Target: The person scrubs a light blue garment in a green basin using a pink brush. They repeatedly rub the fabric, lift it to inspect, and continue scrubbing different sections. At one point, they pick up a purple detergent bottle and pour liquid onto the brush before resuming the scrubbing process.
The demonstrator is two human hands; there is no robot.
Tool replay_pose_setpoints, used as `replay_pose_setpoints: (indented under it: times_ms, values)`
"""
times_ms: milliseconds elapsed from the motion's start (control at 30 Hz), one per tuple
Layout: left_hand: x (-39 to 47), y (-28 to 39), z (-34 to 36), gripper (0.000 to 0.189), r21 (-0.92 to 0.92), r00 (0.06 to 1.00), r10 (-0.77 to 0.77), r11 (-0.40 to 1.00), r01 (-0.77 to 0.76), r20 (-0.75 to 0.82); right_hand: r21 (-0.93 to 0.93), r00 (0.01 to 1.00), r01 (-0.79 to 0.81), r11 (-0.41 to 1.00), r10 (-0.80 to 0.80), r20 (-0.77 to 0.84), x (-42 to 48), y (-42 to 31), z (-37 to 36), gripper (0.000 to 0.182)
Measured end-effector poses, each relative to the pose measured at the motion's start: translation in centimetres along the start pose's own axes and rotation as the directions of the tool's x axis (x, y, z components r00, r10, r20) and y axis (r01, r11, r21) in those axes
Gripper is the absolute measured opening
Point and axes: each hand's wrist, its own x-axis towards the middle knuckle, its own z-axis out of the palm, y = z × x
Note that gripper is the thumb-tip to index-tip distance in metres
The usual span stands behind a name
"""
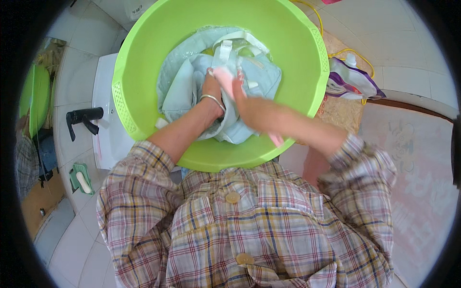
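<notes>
A large lime-green plastic basin (302,82) holds sudsy water and a wet, pale blue fabric bag (180,93) with white straps and a white plastic buckle (225,50). My left hand (213,90), a silver bangle at its wrist, grips the bag's fabric near its middle. Close beside it, my right hand (242,91) is slightly blurred and holds a pink-and-white item (224,80), perhaps a brush, against the bag; most of its fingers are hidden. A pink strip (276,139) shows below my right wrist at the basin's near wall.
Left of the basin are a white sink (108,144), a black faucet (84,117) and a green soap dish (77,178) with white soap (83,182). A purple-and-white spouted pouch (345,81) and a yellow cord (354,54) lie to the right.
</notes>
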Motion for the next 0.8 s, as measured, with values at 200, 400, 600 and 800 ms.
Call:
replay_pose_setpoints:
  times_ms: [200, 400, 600, 800]
  values:
    - [-3.3, 0.8, 2.7, 0.061, 0.091, 0.99, -0.001, 0.996, 0.014, -0.141, 0.034, 0.977, -0.055, 0.998, 0.061, -0.204, 4.5, 0.6, -1.5, 0.072]
    - [-2.7, 0.6, 2.2, 0.054, 0.034, 0.997, 0.041, 0.999, -0.038, -0.069, 0.122, 0.99, -0.14, 0.983, 0.143, -0.018, 4.0, -1.1, -3.5, 0.071]
    - [-4.5, 1.9, 3.8, 0.068, -0.018, 1.0, -0.015, 1.0, 0.015, 0.027, 0.055, 0.999, 0.036, 0.998, -0.037, 0.011, -1.7, -0.6, 0.3, 0.069]
    - [-4.4, 1.4, 3.7, 0.076, 0.038, 1.0, -0.001, 0.999, 0.0, 0.029, 0.21, 0.994, -0.065, 0.976, 0.081, -0.069, 4.6, -1.0, -3.7, 0.071]
